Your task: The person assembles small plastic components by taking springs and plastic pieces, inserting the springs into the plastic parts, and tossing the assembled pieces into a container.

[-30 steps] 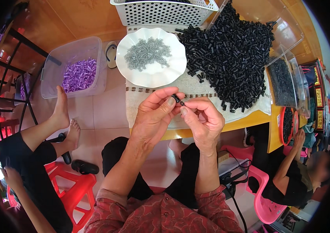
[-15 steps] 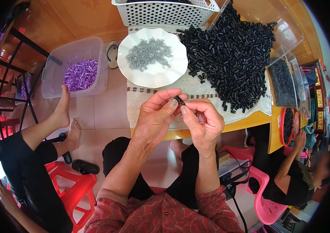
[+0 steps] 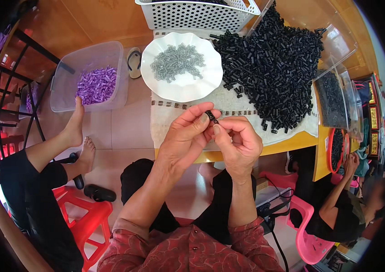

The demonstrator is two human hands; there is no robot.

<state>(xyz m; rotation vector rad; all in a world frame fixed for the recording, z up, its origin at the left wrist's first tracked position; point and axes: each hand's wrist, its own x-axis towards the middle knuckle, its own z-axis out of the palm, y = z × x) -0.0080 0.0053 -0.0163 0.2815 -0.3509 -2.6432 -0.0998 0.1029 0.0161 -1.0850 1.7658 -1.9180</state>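
Note:
My left hand (image 3: pixel 180 140) pinches a small black plastic cylinder (image 3: pixel 209 115) between thumb and fingers, above the near edge of the cloth. Close against its lower end, my right hand (image 3: pixel 238 147) has thumb and forefinger together on a tiny dark piece (image 3: pixel 215 121); its shape is mostly hidden by the fingertips. Beyond my hands stands a white scalloped plate (image 3: pixel 181 93) with a heap of silvery pieces (image 3: pixel 176 62) that look like small springs. To its right spreads a large pile of black plastic cylinders (image 3: pixel 274 68).
A white perforated basket (image 3: pixel 197 18) stands at the back. Clear bins of black parts (image 3: pixel 333 97) are on the right. On the floor at left is a clear tub (image 3: pixel 59 97) of purple pieces. Other people sit on both sides, near a red stool (image 3: pixel 86 217) and a pink chair (image 3: pixel 303 226).
My right fingertips have shifted slightly against the black cylinder, and its lower end shows differently. The whole view has moved a little. The person at left has moved an arm.

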